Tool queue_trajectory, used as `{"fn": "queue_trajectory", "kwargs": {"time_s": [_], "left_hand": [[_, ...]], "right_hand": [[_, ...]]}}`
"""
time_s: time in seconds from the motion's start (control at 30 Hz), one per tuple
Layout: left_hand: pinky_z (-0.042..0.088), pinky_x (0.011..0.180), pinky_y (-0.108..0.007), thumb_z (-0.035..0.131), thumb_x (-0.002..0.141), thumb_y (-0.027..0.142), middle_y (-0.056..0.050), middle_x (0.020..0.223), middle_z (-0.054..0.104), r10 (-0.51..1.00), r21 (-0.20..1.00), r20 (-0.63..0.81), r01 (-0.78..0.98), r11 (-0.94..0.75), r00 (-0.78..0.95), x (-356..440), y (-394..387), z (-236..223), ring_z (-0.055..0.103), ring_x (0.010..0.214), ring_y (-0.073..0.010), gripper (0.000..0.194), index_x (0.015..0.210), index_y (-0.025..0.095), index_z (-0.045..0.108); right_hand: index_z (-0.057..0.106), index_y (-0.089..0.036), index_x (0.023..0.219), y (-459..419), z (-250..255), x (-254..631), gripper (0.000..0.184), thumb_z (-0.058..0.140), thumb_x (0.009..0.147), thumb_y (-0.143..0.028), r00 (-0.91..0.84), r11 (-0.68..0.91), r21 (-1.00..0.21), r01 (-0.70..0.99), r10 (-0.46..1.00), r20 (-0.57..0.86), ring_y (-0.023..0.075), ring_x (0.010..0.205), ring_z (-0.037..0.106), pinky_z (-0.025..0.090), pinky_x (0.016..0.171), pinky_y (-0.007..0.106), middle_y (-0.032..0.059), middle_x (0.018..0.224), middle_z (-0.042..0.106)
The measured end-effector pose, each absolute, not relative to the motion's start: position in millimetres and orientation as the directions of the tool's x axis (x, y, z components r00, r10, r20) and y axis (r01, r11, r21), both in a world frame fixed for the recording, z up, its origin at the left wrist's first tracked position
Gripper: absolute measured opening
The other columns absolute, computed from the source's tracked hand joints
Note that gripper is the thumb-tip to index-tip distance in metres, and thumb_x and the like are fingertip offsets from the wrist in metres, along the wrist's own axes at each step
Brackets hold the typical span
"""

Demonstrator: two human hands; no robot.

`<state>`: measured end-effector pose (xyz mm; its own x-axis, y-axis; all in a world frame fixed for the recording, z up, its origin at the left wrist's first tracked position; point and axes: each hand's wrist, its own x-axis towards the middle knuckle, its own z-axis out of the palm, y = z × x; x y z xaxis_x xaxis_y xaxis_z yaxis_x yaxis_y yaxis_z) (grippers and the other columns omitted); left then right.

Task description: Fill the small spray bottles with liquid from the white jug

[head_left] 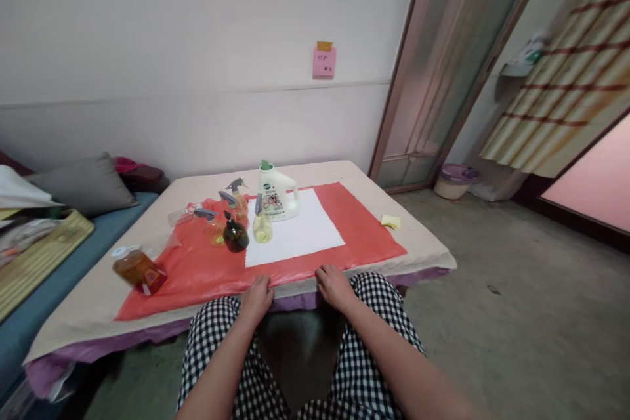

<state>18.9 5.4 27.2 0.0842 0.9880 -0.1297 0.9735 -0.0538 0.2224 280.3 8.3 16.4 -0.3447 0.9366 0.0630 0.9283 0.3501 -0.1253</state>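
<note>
My left hand rests on the table's front edge, fingers lying on the border of a red plastic sheet. At the same edge, further right, my right hand lies with its fingers out on the sheet. Neither holds anything. On a white sheet beyond them stand a white jug with a green cap and a spray bottle with yellow liquid. A dark pump bottle is at its left. Several clear spray bottles with grey heads cluster there.
A jar of amber liquid leans at the table's left. A yellow pad lies on the right of the beige cloth. Left of the table is a seat with a grey cushion; a bin stands on the floor at right.
</note>
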Motion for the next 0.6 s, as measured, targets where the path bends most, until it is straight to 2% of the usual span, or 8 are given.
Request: {"fn": "queue_trajectory", "kwargs": {"time_s": [0.4,0.6], "left_hand": [[0.039,0.072,-0.027,0.045,0.096,0.036,-0.005,0.1,0.064,0.988,0.282,-0.136,0.959,-0.035,0.076,16.5,22.6,12.9,0.061,0.091,-0.0191,0.017,0.093,0.021,0.053],[0.038,0.072,-0.027,0.042,0.098,0.032,-0.006,0.097,0.063,0.991,0.284,-0.118,0.959,-0.027,0.062,14.7,26.2,3.8,0.061,0.091,-0.019,0.018,0.089,0.021,0.053]], "right_hand": [[0.059,-0.016,0.124,8.8,14.8,278.0,0.036,0.06,0.095,-0.039,-0.308,0.315,-0.146,0.938,0.949,0.071,0.0222,0.11,0.061,0.054,0.093,0.044,0.0095,0.125,0.06],[0.059,-0.017,0.123,9.6,11.8,276.7,0.035,0.06,0.096,-0.039,-0.288,0.298,-0.154,0.942,0.954,0.083,0.0217,0.109,0.061,0.054,0.093,0.044,0.0095,0.125,0.06]]}}
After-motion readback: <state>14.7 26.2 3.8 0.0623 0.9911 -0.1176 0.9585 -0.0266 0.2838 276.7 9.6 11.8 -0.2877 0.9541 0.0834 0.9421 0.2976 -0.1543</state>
